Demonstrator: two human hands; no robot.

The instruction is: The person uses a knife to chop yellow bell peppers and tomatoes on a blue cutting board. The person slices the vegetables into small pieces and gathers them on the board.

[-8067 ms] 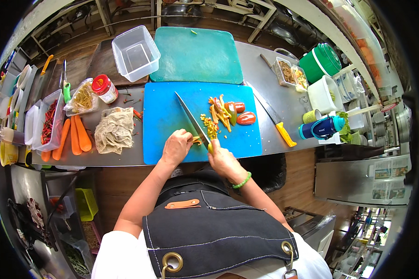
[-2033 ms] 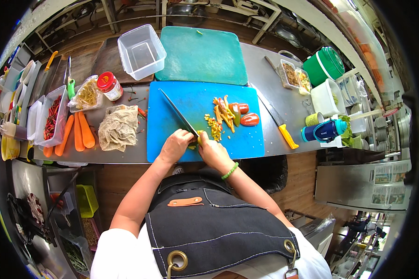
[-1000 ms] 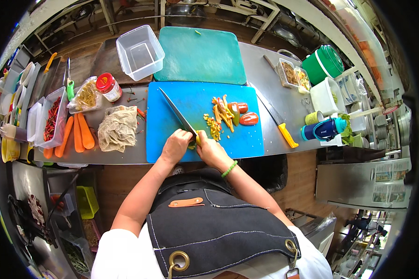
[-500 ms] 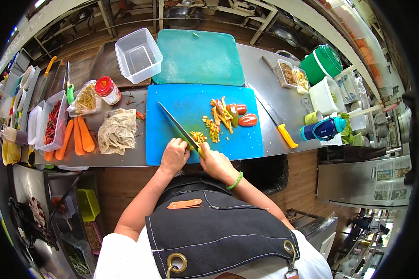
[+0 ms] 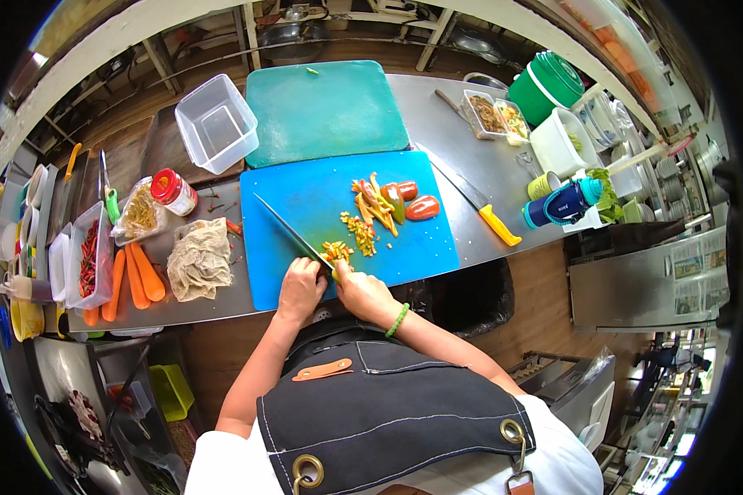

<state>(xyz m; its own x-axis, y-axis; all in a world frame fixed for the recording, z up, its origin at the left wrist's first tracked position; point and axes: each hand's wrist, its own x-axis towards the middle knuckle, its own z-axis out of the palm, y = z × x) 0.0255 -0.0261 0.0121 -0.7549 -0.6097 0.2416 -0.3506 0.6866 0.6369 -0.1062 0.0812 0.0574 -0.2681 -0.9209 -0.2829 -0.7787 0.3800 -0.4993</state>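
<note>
My right hand is closed round the handle of a large kitchen knife. Its blade points away and to the left, low over the blue cutting board. Beside the blade, at the board's near edge, my left hand has its fingers curled down; whatever is under them is hidden. Diced pepper lies just right of the blade, with another small heap beyond it. Farther back are yellow-orange pepper strips and shiny red oval pieces, tomatoes or peppers.
A yellow-handled knife lies right of the board, near a blue bottle. To the left are a crumpled cloth, carrots, a red-lidded jar and a tub of red chillies. Behind stand a green board and a clear container.
The whole view has shifted and turned slightly, moving the board left in the picture. My hands and the knife stay at nearly the same place on the board.
</note>
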